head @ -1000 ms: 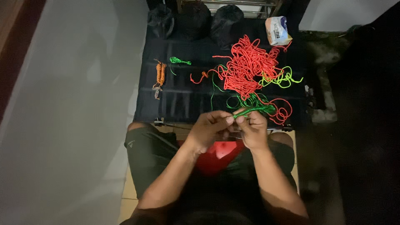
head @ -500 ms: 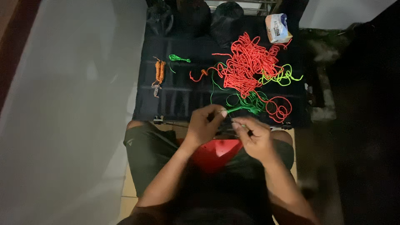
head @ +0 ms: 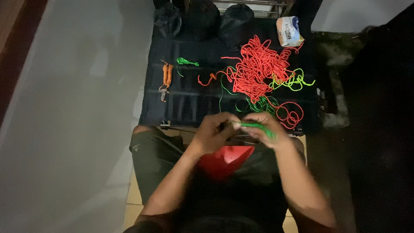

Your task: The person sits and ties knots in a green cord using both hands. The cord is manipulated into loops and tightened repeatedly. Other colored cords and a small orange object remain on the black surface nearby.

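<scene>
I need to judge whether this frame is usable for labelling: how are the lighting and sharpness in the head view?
Head view: dim overall, corners and right side fall into dark; the red cord pile stands out bright. Left hand and right hand are slightly soft, the green cord between them smeared. No glare.

I see both forearms reaching forward and angling inward, the 2 hands meeting in front of the body. My left hand [head: 214, 131] is curled, knuckles up; my right hand [head: 264, 128] has fingers pinched in a closed grip.
</scene>
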